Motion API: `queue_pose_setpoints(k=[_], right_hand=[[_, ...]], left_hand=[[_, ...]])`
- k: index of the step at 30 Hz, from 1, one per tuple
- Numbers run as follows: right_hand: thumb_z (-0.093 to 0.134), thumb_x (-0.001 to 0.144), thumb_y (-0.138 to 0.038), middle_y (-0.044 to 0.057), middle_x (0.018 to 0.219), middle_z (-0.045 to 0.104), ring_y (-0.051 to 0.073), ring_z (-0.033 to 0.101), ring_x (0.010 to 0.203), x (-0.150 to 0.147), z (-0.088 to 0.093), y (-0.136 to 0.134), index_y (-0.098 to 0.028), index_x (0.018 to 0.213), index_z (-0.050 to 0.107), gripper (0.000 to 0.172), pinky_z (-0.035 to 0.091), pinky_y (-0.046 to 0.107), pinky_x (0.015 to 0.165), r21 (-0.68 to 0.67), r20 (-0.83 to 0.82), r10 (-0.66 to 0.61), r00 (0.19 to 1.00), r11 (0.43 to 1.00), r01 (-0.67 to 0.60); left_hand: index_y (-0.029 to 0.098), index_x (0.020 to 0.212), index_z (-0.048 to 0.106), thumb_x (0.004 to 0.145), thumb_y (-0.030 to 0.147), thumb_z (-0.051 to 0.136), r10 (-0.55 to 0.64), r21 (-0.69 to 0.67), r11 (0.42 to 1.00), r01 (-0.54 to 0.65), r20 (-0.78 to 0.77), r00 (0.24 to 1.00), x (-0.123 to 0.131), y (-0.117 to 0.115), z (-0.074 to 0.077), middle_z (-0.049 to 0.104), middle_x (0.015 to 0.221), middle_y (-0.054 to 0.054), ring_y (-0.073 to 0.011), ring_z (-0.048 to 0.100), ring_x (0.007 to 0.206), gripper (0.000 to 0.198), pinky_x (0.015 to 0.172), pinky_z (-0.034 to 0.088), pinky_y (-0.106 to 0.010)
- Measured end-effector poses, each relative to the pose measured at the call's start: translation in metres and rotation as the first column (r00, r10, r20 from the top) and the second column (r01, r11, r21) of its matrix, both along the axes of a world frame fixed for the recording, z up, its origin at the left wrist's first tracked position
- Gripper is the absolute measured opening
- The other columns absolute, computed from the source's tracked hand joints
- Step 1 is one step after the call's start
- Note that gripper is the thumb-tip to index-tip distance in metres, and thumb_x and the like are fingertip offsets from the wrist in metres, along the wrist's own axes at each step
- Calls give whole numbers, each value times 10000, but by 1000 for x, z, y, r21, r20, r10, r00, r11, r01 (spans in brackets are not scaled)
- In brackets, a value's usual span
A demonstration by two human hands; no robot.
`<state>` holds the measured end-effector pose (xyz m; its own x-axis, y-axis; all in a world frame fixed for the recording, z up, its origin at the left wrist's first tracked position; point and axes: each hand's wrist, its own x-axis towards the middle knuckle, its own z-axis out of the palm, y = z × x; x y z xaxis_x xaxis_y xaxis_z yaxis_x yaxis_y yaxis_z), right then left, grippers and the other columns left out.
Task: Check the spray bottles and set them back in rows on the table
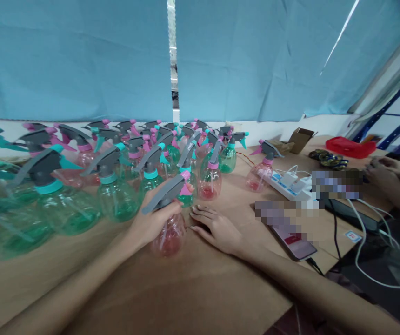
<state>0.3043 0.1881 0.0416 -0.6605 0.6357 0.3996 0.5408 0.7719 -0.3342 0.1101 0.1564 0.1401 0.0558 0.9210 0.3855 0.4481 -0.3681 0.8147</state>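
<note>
A pink spray bottle (169, 235) with a grey trigger head and a pink nozzle stands on the wooden table (151, 298). My left hand (153, 216) is wrapped round its neck, just under the head. Flat on the table to the right of the bottle rests my right hand (217, 228), its fingers stretched out and holding nothing. Just behind my hands stand a pink spray bottle (210, 181) and a green-collared one (151, 179). Farther left is a larger-looking green spray bottle (69, 209).
Many more spray bottles crowd the table's left and back. To the right are a lone pink bottle (258, 177), a white power strip (294, 188) with cables, and a phone (287, 232). Beyond lie a cardboard box (299, 139), a red object (350, 147) and another person's hands (383, 172).
</note>
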Motion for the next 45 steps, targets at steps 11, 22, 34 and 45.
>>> queue_pose_setpoints(k=[11,22,34,45], right_hand=[[472,925,-383,87,1287,594,217,492,1250,1,1,3,-186,1239,584,387,389,426,1057,-21,-50,-4,999,1000,3],[489,917,-388,86,1254,618,221,512,1231,2,4,3,-202,1220,601,373,402,427,1042,-46,-64,0,998,999,-3],[502,914,-368,80,1248,623,215,520,1225,3,7,4,-206,1222,600,361,408,425,1037,-65,-82,18,997,998,-23],[507,915,-367,74,1226,638,208,517,1225,5,4,8,-196,1213,606,358,408,412,1040,-85,-86,22,996,996,-30]], left_hand=[[222,604,537,600,237,574,76,29,997,-77,32,997,-3,1,-2,449,587,37,-137,402,556,41,487,346,-260],[241,802,607,637,238,513,-53,-10,999,54,21,998,1,-2,4,466,576,53,-124,393,499,190,451,351,-243],[233,828,609,698,287,548,-41,-25,999,42,33,999,0,0,-3,598,644,30,-172,560,614,154,570,415,-279],[232,877,615,691,256,554,-62,-29,998,63,40,997,1,0,-2,632,693,23,-180,604,692,198,644,463,-287]])
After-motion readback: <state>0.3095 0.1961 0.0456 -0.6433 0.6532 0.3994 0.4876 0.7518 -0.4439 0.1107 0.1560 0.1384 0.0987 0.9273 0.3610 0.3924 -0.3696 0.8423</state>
